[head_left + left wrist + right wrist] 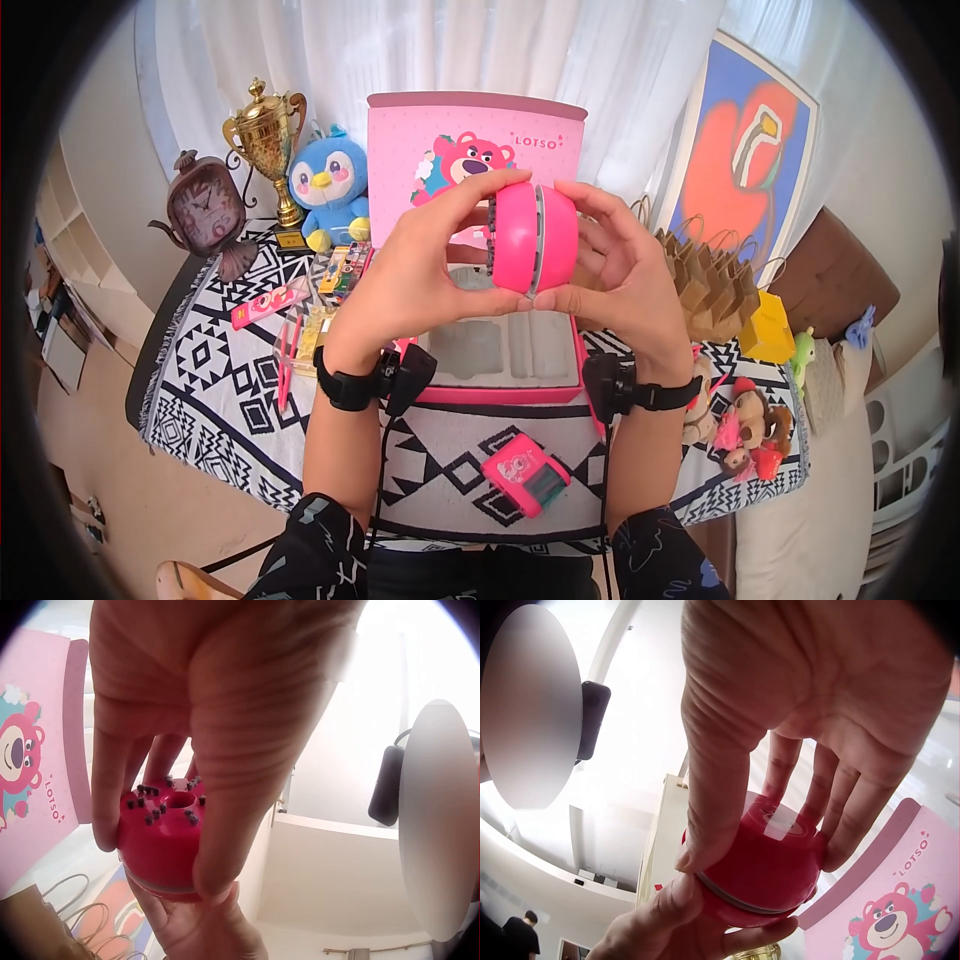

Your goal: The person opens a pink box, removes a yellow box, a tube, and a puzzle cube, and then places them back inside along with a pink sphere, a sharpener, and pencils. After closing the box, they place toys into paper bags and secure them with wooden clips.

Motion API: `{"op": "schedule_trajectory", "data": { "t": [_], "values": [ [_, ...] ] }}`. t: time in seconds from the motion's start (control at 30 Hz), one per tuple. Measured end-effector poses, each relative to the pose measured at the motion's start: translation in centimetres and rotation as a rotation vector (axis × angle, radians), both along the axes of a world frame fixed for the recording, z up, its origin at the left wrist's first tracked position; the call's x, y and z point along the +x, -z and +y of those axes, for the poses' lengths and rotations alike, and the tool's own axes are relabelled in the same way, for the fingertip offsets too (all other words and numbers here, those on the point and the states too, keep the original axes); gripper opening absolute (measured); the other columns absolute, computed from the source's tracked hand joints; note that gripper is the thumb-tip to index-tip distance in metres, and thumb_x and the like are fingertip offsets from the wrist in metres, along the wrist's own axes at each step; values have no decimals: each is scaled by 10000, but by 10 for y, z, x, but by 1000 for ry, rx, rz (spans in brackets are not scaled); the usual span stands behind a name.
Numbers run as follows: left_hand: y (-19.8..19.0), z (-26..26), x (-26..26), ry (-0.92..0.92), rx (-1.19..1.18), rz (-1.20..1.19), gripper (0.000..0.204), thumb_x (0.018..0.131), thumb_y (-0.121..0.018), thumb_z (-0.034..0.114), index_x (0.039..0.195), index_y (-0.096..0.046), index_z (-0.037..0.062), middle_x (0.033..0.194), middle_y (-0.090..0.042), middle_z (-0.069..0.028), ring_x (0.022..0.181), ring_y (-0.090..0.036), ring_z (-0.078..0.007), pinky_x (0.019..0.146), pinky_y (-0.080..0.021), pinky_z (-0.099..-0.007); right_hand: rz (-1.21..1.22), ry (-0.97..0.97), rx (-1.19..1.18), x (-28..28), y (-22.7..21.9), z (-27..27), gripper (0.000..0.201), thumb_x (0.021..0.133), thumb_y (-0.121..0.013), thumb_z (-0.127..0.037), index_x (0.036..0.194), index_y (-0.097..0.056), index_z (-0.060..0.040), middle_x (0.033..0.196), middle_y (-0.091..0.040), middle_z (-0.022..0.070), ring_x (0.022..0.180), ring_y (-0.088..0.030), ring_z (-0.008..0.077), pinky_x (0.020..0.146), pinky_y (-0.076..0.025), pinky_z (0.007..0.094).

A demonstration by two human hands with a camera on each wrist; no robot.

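Observation:
Both hands hold up a round, hot-pink mini desk vacuum [515, 240] in front of the open gift box, a grey seam running round its middle. My left hand [410, 270] grips the half with the underside, thumb below and fingers above. Dark bristle tufts [152, 816] ring a round suction hole [180, 800] on that underside in the left wrist view. The right hand [630, 275] grips the other half, fingers spread over the domed side. A shiny round label [776, 819] shows on its top in the right wrist view. The two thumbs meet near the seam.
Behind stands the pink Lotso box [400, 180] with a moulded grey tray [550, 350]. A small pink case with a teal window [520, 475] lies in front. Stationery, a trophy [268, 140] and a blue plush [328, 185] are left; paper bags [705, 290] and dolls [750, 420] right.

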State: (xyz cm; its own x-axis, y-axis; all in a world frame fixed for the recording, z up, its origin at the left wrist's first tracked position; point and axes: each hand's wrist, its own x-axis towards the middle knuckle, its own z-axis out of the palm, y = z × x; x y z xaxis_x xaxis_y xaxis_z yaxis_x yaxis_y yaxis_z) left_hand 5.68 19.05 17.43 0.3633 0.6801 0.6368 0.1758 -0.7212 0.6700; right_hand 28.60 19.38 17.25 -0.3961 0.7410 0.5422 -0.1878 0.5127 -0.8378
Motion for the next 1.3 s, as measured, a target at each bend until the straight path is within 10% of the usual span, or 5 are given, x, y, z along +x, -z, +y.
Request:
{"op": "schedule_trajectory", "data": {
  "t": [0.27, 0.43, 0.8, 1.3],
  "values": [
    [0, -1, -13, 164, -188, -108, 976, 732, -961, 229, 1543, -450, 42, 1385, -631, -145, 1192, -686, -244, 879, -638, -367, -61, 66, 276, -4, 3, 1, 897, 645, -913, 105, 1450, -548, -49, 1474, -511, 90, 1406, -515, 257, 1166, -481, 446],
    [4, 1, -10, 211, -285, -205, 772, 952, -769, 436, 1526, -462, 20, 1248, -679, -170, 978, -738, -197, 785, -634, -335, -70, 104, 319, -8, 2, 2, 880, 658, -927, 63, 1445, -554, -57, 1473, -498, 97, 1409, -513, 265, 1168, -488, 451],
    [-1, -2, -5, 137, -244, -193, 748, 927, -817, 350, 1522, -475, 52, 1260, -647, -150, 961, -723, -176, 725, -614, -294, -43, 164, 161, -12, 3, -3, 880, 731, -964, -155, 1473, -516, -4, 1369, -631, 168, 1216, -666, 265, 1024, -589, 421],
    [-7, -11, -2, 68, -94, 51, 959, 696, -956, 170, 1520, -472, 85, 1470, -574, -86, 1261, -641, -235, 982, -574, -380, -180, 388, -28, -13, 2, -11, 743, 1039, -436, -700, 1064, -662, 7, 704, -649, 67, 598, -647, 132, 536, -496, 276]
  ]
}}
